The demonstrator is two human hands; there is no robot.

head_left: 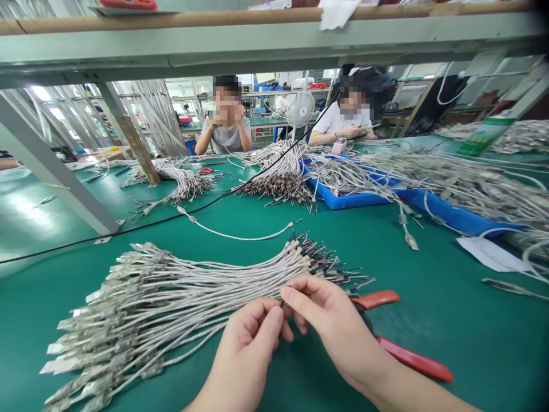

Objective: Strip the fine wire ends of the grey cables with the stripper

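Observation:
A large fan of grey cables (171, 292) with metal plugs at the left ends and coloured stripped wires at the right ends lies on the green table (429, 286). My left hand (251, 343) and my right hand (330, 320) meet at the near edge of the bundle, fingers pinched together on one grey cable. Red-handled pliers (398, 337) lie under and just right of my right hand. A single white cable (235, 232) lies beyond the bundle.
More cable bundles (278, 171) and blue trays (355, 197) heaped with cables fill the far and right side. Two people sit across the table. A grey shelf post (55, 166) slants at left, a black cord (150, 220) crosses the table, and a white paper (489, 252) lies at right.

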